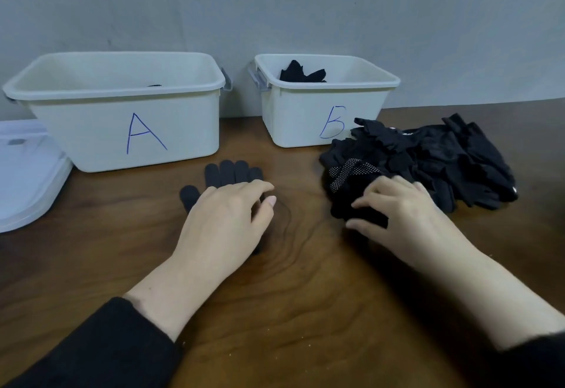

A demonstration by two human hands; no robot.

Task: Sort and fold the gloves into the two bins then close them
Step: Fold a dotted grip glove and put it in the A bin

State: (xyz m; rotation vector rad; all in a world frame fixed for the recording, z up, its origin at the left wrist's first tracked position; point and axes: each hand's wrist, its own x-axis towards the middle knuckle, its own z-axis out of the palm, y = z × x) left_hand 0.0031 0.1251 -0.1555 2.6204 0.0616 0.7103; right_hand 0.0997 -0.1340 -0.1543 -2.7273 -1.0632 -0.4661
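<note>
Early on: both lidless white plastic bins [122,94] hold perhaps one glove; the black glove pile [428,158] remains at the tabletop's [290,296] right; the left hand [226,219] presses a flat black knit glove [226,173], fingers relaxed; the right hand [397,210] grips the pile's edge.

Black gloves [428,155] heaped beside bin B [305,118]

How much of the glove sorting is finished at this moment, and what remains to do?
Early stage. Done: bin B holds a few black gloves, and bin A shows only a dark scrap. In hand: the left hand rests on a flat glove; the right hand grips a glove from the pile. Left: most of the pile, then the lids, both off.
</note>
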